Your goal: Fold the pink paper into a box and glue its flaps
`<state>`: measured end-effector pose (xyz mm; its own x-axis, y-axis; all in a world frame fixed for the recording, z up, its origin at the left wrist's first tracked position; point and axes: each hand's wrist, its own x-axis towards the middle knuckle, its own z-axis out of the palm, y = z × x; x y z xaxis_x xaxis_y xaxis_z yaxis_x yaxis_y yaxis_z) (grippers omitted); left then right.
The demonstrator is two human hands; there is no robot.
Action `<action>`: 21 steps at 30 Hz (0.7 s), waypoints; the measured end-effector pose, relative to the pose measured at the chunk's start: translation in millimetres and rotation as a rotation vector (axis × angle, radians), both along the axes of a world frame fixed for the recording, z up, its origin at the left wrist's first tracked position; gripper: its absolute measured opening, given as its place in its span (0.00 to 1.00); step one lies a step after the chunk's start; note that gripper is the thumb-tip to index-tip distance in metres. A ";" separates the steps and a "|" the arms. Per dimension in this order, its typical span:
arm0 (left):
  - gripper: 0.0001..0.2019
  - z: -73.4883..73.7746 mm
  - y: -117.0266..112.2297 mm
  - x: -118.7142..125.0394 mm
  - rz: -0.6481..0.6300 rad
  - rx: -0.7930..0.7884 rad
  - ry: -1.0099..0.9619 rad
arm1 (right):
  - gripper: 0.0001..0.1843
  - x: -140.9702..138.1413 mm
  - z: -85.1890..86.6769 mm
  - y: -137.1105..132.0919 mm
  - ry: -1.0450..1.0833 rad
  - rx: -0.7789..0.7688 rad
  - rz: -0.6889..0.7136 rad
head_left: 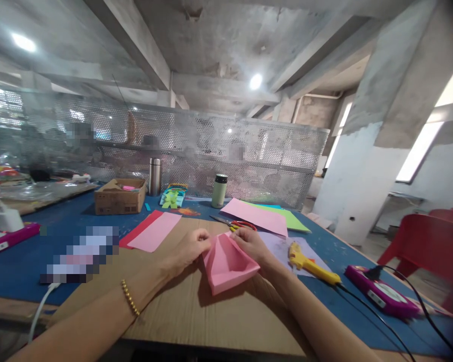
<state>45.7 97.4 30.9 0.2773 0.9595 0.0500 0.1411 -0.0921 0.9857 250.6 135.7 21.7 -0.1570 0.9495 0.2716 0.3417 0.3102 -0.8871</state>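
Both my hands hold a folded pink paper shape over a brown cardboard sheet on the blue table. My left hand, with a bead bracelet on its wrist, pinches the paper's upper left corner with closed fingers. My right hand grips the upper right edge, fingers curled round it. The paper is creased into an open pocket-like form, its lower point resting on the cardboard.
Flat pink and red paper sheets lie left, pink and green sheets behind right, with scissors. A yellow glue gun and a magenta device lie right. A cardboard box, two flasks and a mesh screen stand behind.
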 end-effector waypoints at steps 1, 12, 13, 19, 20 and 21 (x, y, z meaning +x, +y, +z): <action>0.05 -0.5 0.9 0.3 -0.014 0.033 -0.006 | 0.18 -1.3 -0.7 0.0 -0.021 0.019 -0.005; 0.16 -4.1 11.6 7.4 -0.071 0.420 0.029 | 0.16 -7.7 -0.2 -3.3 -0.125 0.220 -0.045; 0.16 -3.2 10.6 7.8 -0.064 0.416 0.023 | 0.15 -8.0 0.3 -4.2 -0.125 0.227 -0.049; 0.15 1.6 2.2 9.6 -0.081 0.366 -0.014 | 0.17 -14.3 5.8 -15.7 -0.080 0.180 -0.001; 0.14 1.9 1.2 9.6 -0.088 0.359 -0.016 | 0.17 -15.0 6.6 -17.3 -0.063 0.157 0.017; 0.14 2.0 0.6 9.7 -0.088 0.355 -0.014 | 0.17 -15.5 7.3 -18.5 -0.051 0.143 0.029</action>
<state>55.4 98.0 32.9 0.3545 0.8543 0.3802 0.1041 -0.4401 0.8919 235.0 117.2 29.0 -0.2006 0.8967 0.3945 0.3747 0.4423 -0.8148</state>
